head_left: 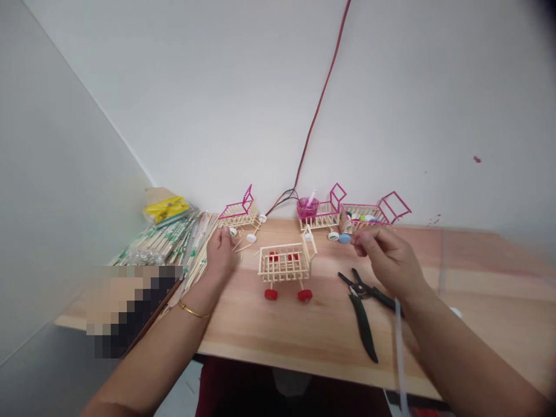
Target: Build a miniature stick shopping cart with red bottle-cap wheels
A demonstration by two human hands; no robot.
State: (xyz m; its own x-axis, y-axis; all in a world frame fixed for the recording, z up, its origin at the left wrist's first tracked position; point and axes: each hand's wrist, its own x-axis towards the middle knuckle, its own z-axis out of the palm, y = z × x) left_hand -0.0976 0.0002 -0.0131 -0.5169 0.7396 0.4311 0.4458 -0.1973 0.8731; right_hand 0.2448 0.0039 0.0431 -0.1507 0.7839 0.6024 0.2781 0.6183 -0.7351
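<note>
A small shopping cart of pale sticks (284, 264) with red wheels stands upright between my hands. My left hand (220, 250) is closed to its left, beside a cart with a purple-red rim (238, 214); whether it holds anything is hidden. My right hand (391, 259) is closed in a pinch, with its fingertips close to a blue bottle-cap wheel (344, 238). I cannot tell whether they touch it or what they hold. A translucent stick (399, 359) runs down beside my right wrist. Pruning shears (362, 310) lie spread on the table below that hand.
Two more purple-rimmed carts (319, 219) stand against the wall, one with a purple-red cup (308, 207). Bundled sticks (167, 237) and a yellow packet (167, 209) lie at left. A red cable (319, 98) runs down the wall. The table's front edge (243, 360) is near me.
</note>
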